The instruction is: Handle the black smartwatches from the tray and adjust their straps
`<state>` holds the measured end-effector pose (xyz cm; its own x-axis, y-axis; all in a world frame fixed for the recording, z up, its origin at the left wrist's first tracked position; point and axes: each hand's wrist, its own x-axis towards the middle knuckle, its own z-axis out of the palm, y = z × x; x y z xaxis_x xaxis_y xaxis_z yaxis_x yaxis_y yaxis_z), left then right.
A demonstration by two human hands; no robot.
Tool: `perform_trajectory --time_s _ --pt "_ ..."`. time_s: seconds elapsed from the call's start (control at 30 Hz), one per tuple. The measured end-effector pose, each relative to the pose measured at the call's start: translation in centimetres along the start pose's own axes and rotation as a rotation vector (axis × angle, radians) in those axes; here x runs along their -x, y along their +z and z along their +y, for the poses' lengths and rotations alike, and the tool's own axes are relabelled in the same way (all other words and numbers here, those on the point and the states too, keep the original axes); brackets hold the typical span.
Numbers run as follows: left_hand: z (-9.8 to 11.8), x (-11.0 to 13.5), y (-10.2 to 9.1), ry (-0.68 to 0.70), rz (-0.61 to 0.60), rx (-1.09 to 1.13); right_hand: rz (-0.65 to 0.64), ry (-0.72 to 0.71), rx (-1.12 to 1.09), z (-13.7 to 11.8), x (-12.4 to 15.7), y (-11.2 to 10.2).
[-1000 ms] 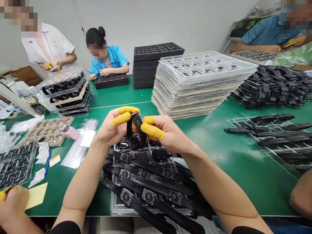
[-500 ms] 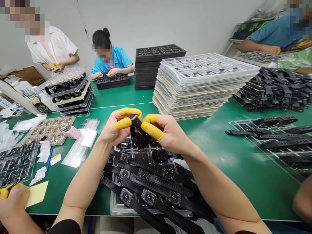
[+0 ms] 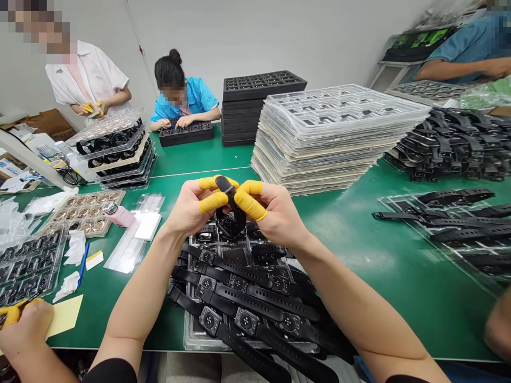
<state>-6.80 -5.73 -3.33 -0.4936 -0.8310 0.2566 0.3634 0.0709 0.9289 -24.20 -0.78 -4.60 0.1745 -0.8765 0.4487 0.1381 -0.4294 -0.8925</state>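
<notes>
Both my hands hold one black smartwatch above the green table, its strap looped up between my fingertips. My left hand pinches the strap with yellow finger cots on thumb and forefinger. My right hand pinches the same strap from the other side, also in yellow cots. Right below lies a clear tray piled with several black watches, backs facing up.
A tall stack of clear blister trays stands ahead right, black trays behind it. Loose straps and a heap of watches lie at right. Trays of parts sit left. A co-worker's hand is at lower left; other people work across the table.
My two hands have drawn closer together on the watch, and the strap loop has closed up between the fingertips. The view has shifted slightly right.
</notes>
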Motion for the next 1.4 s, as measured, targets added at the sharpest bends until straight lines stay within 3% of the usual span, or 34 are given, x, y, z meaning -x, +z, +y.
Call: perform_trajectory --time_s 0.13,0.27,0.47,0.57,0.7,0.97,1.13,1.4 --pt "0.1 -0.2 -0.4 0.043 -0.02 -0.015 0.054 0.031 0.052 0.4 0.0 0.2" --pt "0.0 -0.1 -0.5 -0.007 -0.088 -0.049 0.199 0.004 0.139 -0.4 0.3 -0.5" --pt "-1.0 0.2 -0.1 -0.149 -0.109 -0.03 -0.005 -0.156 0.305 -2.4 1.2 -1.5" --pt "-1.5 0.1 0.1 -0.183 -0.137 -0.026 0.142 -0.212 0.354 -2.4 1.8 -0.8" --pt "-1.5 0.2 0.4 -0.226 -0.237 -0.069 0.311 -0.148 0.354 -1.7 2.0 0.1" --pt "-1.6 0.5 0.7 -0.224 -0.337 -0.095 0.38 -0.116 0.247 -0.9 1.1 -0.1" --pt "-2.6 0.4 0.5 -0.143 -0.395 -0.07 0.402 -0.152 0.227 -0.4 0.6 -0.6" --pt "-3.2 0.4 0.8 -0.016 -0.241 -0.12 0.483 -0.274 0.2 0.6 0.2 -0.5"
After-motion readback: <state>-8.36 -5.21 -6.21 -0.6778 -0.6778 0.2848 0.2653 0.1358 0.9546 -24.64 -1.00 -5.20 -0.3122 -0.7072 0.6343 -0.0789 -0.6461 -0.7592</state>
